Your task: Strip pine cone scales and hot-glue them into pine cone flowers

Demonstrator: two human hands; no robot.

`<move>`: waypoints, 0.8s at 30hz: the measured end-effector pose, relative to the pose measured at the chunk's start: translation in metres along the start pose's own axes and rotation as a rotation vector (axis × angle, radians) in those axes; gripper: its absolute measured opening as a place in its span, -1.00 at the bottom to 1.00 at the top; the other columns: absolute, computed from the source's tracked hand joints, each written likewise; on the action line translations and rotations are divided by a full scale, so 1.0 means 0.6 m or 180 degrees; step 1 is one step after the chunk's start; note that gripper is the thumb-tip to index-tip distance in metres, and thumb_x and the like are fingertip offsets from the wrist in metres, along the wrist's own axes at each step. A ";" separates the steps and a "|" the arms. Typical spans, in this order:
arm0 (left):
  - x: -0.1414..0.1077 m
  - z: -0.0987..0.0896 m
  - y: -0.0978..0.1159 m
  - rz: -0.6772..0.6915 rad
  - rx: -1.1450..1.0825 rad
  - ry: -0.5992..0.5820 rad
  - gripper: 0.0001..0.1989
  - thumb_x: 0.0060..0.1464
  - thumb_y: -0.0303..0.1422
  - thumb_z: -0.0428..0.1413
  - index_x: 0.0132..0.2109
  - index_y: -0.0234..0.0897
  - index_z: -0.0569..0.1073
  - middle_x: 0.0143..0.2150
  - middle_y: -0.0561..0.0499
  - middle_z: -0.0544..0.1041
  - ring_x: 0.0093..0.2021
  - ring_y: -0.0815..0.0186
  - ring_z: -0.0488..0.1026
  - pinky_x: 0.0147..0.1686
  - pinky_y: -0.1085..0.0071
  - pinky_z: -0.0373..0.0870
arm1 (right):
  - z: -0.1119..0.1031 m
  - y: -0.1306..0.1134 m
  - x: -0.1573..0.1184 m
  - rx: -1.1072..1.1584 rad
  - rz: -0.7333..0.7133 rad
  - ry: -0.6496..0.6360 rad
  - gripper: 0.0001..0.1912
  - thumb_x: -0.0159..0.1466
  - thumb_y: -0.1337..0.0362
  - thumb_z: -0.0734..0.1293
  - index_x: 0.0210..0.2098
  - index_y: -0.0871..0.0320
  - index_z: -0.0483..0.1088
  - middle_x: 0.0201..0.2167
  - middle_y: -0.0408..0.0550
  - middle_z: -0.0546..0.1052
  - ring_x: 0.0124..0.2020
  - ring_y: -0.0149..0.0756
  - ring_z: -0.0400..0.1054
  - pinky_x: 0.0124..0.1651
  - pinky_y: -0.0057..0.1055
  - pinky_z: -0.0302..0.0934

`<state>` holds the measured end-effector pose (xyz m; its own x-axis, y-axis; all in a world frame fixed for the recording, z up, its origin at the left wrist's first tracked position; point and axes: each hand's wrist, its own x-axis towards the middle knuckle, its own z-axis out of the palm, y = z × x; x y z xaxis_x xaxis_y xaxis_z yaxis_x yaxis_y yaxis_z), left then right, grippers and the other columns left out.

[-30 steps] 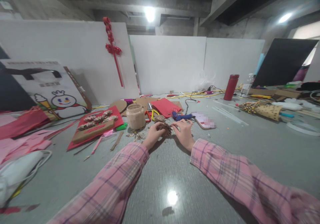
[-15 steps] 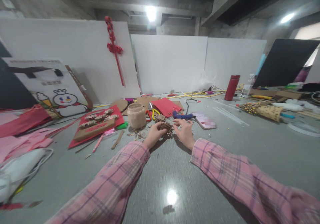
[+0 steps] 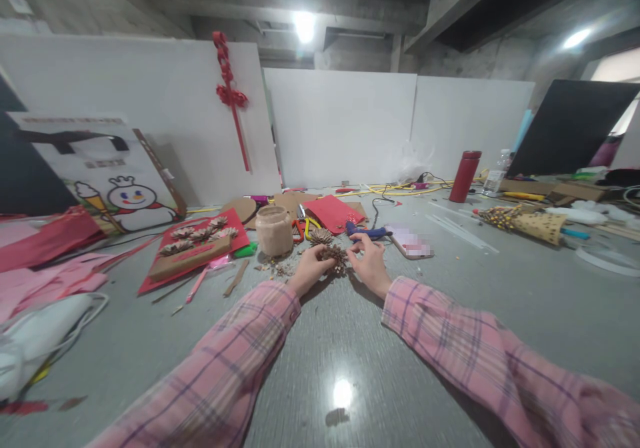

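Observation:
My left hand [image 3: 311, 268] grips a brown pine cone [image 3: 339, 261] from its left side, just above the grey table. At the cone's right edge, the bent thumb and fingers of my right hand [image 3: 369, 261] close in a pinch on it. The fingertips partly hide what they touch. Another pine cone [image 3: 320, 236] lies just behind. To the left stands a tan jar [image 3: 274, 231], with scissors [image 3: 297, 230] and yellow-handled pliers [image 3: 313, 225] beside it. A blue glue gun [image 3: 367, 231] rests behind my right hand, next to a phone [image 3: 411, 243].
Red card [image 3: 200, 235] with several pine-cone flowers and a brown strip lies left. Brown crumbs [image 3: 280, 270] are scattered by the jar. Clear glue sticks [image 3: 460, 231], a red flask [image 3: 465, 176], a plastic bottle [image 3: 495, 173] and a wrapped cone-shaped bouquet [image 3: 535, 225] are at right.
The fingers of my right hand have bent and drawn closer together at the cone's right edge. My left hand keeps its grip. The view has shifted slightly.

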<state>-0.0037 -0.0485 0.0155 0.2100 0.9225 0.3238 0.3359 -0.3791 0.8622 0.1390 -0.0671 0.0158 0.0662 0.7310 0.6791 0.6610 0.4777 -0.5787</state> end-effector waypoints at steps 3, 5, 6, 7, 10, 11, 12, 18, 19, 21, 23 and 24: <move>0.001 0.000 -0.004 0.0016 0.0055 0.0013 -0.88 -0.28 -0.41 0.03 -0.47 -0.36 0.34 -0.61 0.12 0.32 -0.57 0.44 0.26 -0.58 0.54 0.16 | 0.000 -0.001 0.000 0.0015 -0.0001 -0.0005 -0.74 0.04 0.34 0.17 -0.24 0.15 0.20 -0.55 -0.19 0.46 -0.38 -0.32 0.32 -0.07 -0.22 -0.16; 0.002 0.000 -0.005 0.0017 0.0047 0.0004 -0.89 -0.28 -0.41 0.03 -0.47 -0.36 0.34 -0.61 0.12 0.32 -0.58 0.44 0.26 -0.58 0.54 0.16 | -0.001 -0.001 0.000 0.0009 -0.0001 -0.0012 -0.74 0.04 0.34 0.17 -0.23 0.15 0.19 -0.55 -0.19 0.46 -0.37 -0.32 0.33 -0.07 -0.22 -0.16; 0.002 0.001 -0.006 0.0014 0.0031 -0.0004 -0.89 -0.27 -0.41 0.03 -0.47 -0.36 0.34 -0.61 0.11 0.32 -0.58 0.45 0.26 -0.58 0.54 0.16 | -0.001 -0.001 0.000 0.0006 0.0004 -0.0019 -0.74 0.03 0.34 0.18 -0.23 0.15 0.19 -0.55 -0.19 0.46 -0.37 -0.33 0.33 -0.07 -0.23 -0.15; 0.002 0.001 -0.006 0.0009 0.0011 -0.0007 -0.88 -0.27 -0.42 0.02 -0.46 -0.36 0.34 -0.61 0.11 0.32 -0.57 0.45 0.26 -0.58 0.54 0.16 | -0.001 -0.001 0.000 0.0007 0.0009 -0.0029 -0.74 0.03 0.35 0.18 -0.23 0.15 0.19 -0.55 -0.20 0.46 -0.37 -0.33 0.33 -0.07 -0.23 -0.15; 0.001 0.001 -0.004 -0.0034 -0.0050 -0.0026 -0.86 -0.28 -0.42 0.03 -0.44 -0.36 0.35 -0.59 0.10 0.34 -0.57 0.45 0.26 -0.58 0.53 0.17 | 0.000 0.001 0.000 0.0021 0.0022 -0.0047 -0.74 0.03 0.35 0.18 -0.24 0.15 0.19 -0.55 -0.21 0.46 -0.37 -0.33 0.33 -0.07 -0.23 -0.15; 0.001 0.001 -0.002 -0.0058 -0.0076 -0.0032 -0.86 -0.29 -0.42 0.03 -0.44 -0.36 0.35 -0.59 0.10 0.34 -0.57 0.45 0.26 -0.58 0.53 0.17 | 0.000 0.001 0.000 0.0029 0.0025 -0.0045 -0.74 0.03 0.35 0.18 -0.24 0.15 0.19 -0.55 -0.21 0.46 -0.37 -0.33 0.33 -0.07 -0.23 -0.15; 0.000 0.001 -0.001 -0.0080 -0.0104 -0.0036 -0.86 -0.29 -0.42 0.03 -0.44 -0.36 0.35 -0.60 0.11 0.33 -0.58 0.45 0.26 -0.59 0.53 0.17 | 0.000 0.001 0.000 0.0036 0.0029 -0.0043 -0.74 0.03 0.36 0.18 -0.24 0.15 0.19 -0.56 -0.20 0.46 -0.37 -0.33 0.33 -0.07 -0.23 -0.15; -0.001 0.001 0.006 -0.0087 -0.0186 -0.0001 -0.87 -0.31 -0.43 0.03 -0.46 -0.36 0.35 -0.60 0.11 0.33 -0.57 0.45 0.27 -0.56 0.53 0.18 | -0.003 -0.002 -0.001 0.0054 0.0035 -0.0062 -0.75 0.03 0.35 0.18 -0.25 0.15 0.20 -0.55 -0.21 0.46 -0.38 -0.34 0.33 -0.07 -0.24 -0.15; -0.001 0.001 0.005 -0.0086 -0.0175 0.0000 -0.86 -0.31 -0.43 0.03 -0.46 -0.36 0.35 -0.60 0.11 0.34 -0.56 0.44 0.27 -0.56 0.53 0.18 | -0.003 -0.002 -0.001 0.0053 0.0033 -0.0061 -0.74 0.03 0.35 0.18 -0.24 0.15 0.20 -0.55 -0.22 0.45 -0.38 -0.34 0.32 -0.08 -0.25 -0.15; -0.001 0.001 0.005 -0.0085 -0.0154 0.0002 -0.86 -0.30 -0.43 0.03 -0.46 -0.36 0.35 -0.59 0.11 0.35 -0.56 0.44 0.27 -0.56 0.53 0.18 | -0.003 -0.003 -0.001 0.0049 0.0029 -0.0064 -0.74 0.03 0.36 0.18 -0.24 0.15 0.20 -0.55 -0.22 0.45 -0.38 -0.36 0.32 -0.08 -0.26 -0.15; -0.001 0.001 0.003 -0.0076 -0.0162 0.0000 -0.86 -0.30 -0.42 0.03 -0.46 -0.36 0.35 -0.59 0.11 0.35 -0.56 0.44 0.27 -0.57 0.53 0.18 | -0.003 -0.002 -0.001 0.0042 0.0022 -0.0074 -0.74 0.03 0.36 0.18 -0.24 0.15 0.20 -0.56 -0.23 0.45 -0.38 -0.37 0.32 -0.08 -0.26 -0.14; -0.001 0.001 0.002 -0.0073 -0.0170 -0.0001 -0.86 -0.30 -0.42 0.04 -0.45 -0.36 0.35 -0.59 0.10 0.35 -0.56 0.44 0.28 -0.57 0.53 0.18 | -0.003 -0.002 -0.001 0.0037 0.0019 -0.0075 -0.74 0.02 0.35 0.18 -0.25 0.16 0.21 -0.56 -0.23 0.44 -0.39 -0.37 0.32 -0.08 -0.26 -0.14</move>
<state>-0.0028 -0.0497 0.0162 0.2032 0.9309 0.3035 0.2910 -0.3534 0.8890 0.1395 -0.0689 0.0170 0.0523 0.7452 0.6648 0.6519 0.4789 -0.5880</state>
